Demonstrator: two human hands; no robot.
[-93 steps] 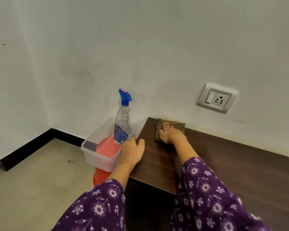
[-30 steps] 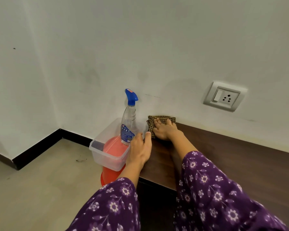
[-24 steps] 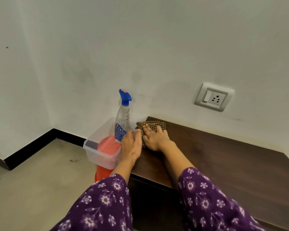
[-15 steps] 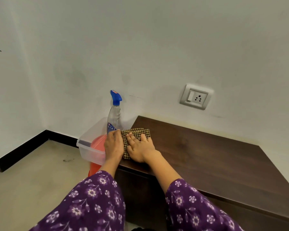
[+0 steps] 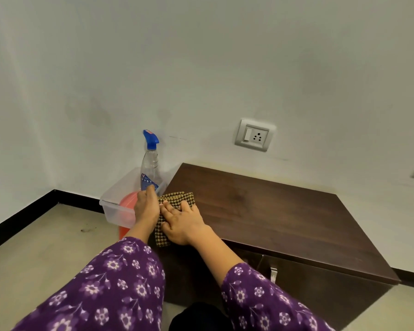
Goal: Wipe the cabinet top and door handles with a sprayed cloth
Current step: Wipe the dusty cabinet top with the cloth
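A spray bottle (image 5: pixel 150 168) stands in a clear tub (image 5: pixel 115 206) beside the cabinet top (image 5: pixel 273 211). The left hand (image 5: pixel 146 209) lies straight-fingered at its left edge. The right hand (image 5: pixel 183 222), fingers spread, presses the checked cloth (image 5: pixel 177 198) on the front-left corner.

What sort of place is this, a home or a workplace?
Probably a room in a home: a low dark wooden cabinet stands against a plain painted wall with a switch-and-socket plate, and a spray bottle stands in a clear plastic tub beside it.
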